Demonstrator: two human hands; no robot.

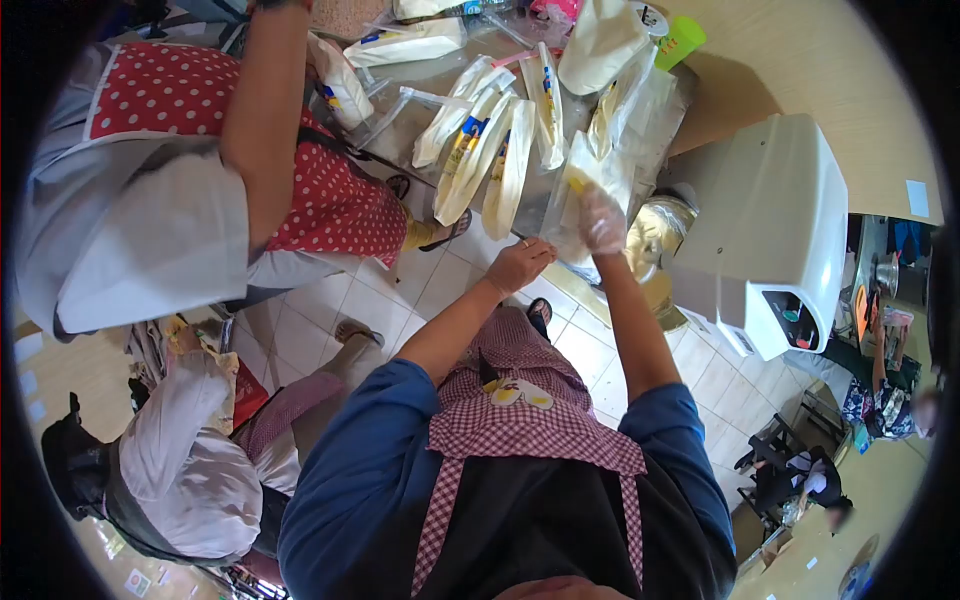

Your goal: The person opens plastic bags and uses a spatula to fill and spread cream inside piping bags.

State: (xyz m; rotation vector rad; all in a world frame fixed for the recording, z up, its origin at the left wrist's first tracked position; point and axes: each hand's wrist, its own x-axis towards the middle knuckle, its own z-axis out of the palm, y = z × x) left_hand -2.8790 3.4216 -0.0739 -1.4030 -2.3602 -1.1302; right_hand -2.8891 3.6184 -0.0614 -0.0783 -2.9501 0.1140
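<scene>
On the metal table lies a clear plastic bag [561,222] with pale packaging [605,168] against it. My right hand [602,220], in a thin clear glove, is over the bag with its fingers bent. A small yellow patch [577,184] shows at its fingertips; whether it is a loose piece or a printed label I cannot tell. My left hand [522,265] is at the table's near edge, fingers pinched together at the bag's lower corner. Left of the bag lie several long cream-coloured packs [510,170] with yellow and blue labels, in clear sleeves.
A person in a red dotted apron [170,90] stands at the left; another person in a white shirt [190,470] is lower left. A large white machine [765,225] stands right, beside a gold-coloured round tin [655,240]. A green cup [682,42] is at the back.
</scene>
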